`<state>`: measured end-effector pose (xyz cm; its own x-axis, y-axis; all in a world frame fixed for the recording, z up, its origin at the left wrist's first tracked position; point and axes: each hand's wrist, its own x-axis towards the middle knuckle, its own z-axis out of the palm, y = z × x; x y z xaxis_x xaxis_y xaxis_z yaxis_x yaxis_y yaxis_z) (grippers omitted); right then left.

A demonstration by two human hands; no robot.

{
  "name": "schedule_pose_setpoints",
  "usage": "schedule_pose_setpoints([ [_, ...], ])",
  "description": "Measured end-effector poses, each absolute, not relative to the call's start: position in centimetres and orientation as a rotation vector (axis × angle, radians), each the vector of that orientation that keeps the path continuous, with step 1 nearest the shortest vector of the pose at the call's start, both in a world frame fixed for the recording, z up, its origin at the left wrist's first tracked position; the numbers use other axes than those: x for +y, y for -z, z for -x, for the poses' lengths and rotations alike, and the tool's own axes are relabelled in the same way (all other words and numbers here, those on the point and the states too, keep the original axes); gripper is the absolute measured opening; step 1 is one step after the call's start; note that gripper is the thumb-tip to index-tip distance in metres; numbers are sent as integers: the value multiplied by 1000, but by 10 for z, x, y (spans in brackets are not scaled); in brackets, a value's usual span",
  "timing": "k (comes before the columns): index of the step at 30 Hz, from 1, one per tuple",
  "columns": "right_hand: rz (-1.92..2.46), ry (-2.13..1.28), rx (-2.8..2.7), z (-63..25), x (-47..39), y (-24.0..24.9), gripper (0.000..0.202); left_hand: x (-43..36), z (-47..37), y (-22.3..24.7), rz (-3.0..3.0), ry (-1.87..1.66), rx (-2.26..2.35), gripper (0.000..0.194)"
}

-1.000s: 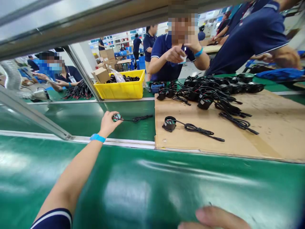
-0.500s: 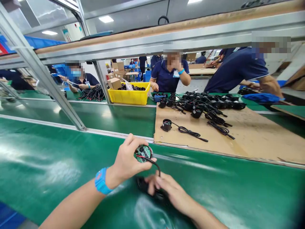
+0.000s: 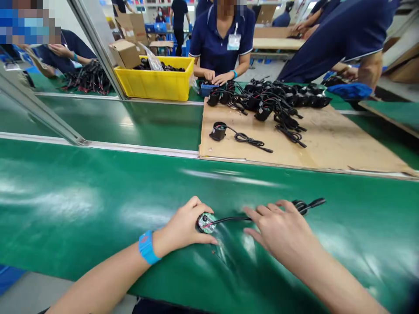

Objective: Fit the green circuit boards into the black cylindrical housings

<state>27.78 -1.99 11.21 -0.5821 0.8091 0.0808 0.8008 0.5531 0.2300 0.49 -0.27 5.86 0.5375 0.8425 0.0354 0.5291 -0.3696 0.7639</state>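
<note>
My left hand (image 3: 186, 224), with a blue band on its wrist, is closed around a small round black housing with a green circuit board (image 3: 207, 223) facing up. It is low over the green work surface (image 3: 131, 257). From the board's red and black leads, a black cable (image 3: 229, 219) runs right and passes beneath my right hand (image 3: 278, 222). That hand is palm down over the cable with thumb and fingers apart. Beyond its knuckles the coiled cable bundle (image 3: 300, 206) and its end plug (image 3: 317, 202) show; the stretch between is hidden.
Ahead, a cardboard sheet (image 3: 340, 150) bears one housing with a coiled cable (image 3: 218, 131) and a heap of similar parts (image 3: 262, 98). A yellow bin (image 3: 157, 83) stands left of it. A metal post (image 3: 94, 43) rises nearby. Co-workers (image 3: 222, 43) work across the line.
My left hand has lowered the housing toward the green surface. My right hand has moved right and its fingers have spread, with the cable now stretched out to the right. The view has tilted down.
</note>
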Motion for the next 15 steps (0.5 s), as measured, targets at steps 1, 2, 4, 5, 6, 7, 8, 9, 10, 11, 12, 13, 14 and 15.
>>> schedule_pose_setpoints([
  [1, -1400, -220, 2797, -274, -18, -108, 47, -1, 1, -59, -2030, -568, 1044, 67],
  [2, -1395, -48, 2855, -270, -16, -104, 57, 2, 7, -60, -2011, -567, 995, 65],
  [4, -1411, 267, 2958, -260, -12, -95, 55, 7, 15, -61, -1993, -550, 922, 62],
  [5, -1424, 395, 3006, -256, -12, -90, 49, 9, 17, -62, -1989, -535, 890, 61],
  [6, -1438, 513, 3050, -252, -11, -85, 43, 12, 17, -63, -1984, -522, 857, 62],
  [7, -1449, 631, 3095, -248, -11, -80, 37, 14, 17, -64, -1972, -512, 829, 63],
  [8, -1462, 752, 3137, -245, -12, -76, 31, 16, 17, -65, -1958, -503, 808, 63],
  [9, -1478, 866, 3170, -243, -12, -72, 26, 17, 16, -65, -1940, -497, 798, 63],
  [10, -1496, 967, 3196, -242, -13, -70, 22, 18, 15, -66, -1920, -496, 797, 62],
  [11, -1516, 1051, 3215, -241, -14, -68, 20, 18, 14, -66, -1902, -503, 803, 61],
  [12, -1538, 1116, 3226, -241, -14, -67, 19, 18, 14, -66, -1890, -515, 813, 60],
  [13, -1557, 1166, 3232, -241, -15, -67, 19, 17, 13, -66, -1886, -532, 825, 59],
  [14, -1573, 1205, 3230, -241, -16, -66, 20, 16, 13, -65, -1891, -555, 834, 59],
  [15, -1582, 1229, 3232, -241, -16, -66, 21, 14, 13, -64, -1901, -581, 839, 59],
])
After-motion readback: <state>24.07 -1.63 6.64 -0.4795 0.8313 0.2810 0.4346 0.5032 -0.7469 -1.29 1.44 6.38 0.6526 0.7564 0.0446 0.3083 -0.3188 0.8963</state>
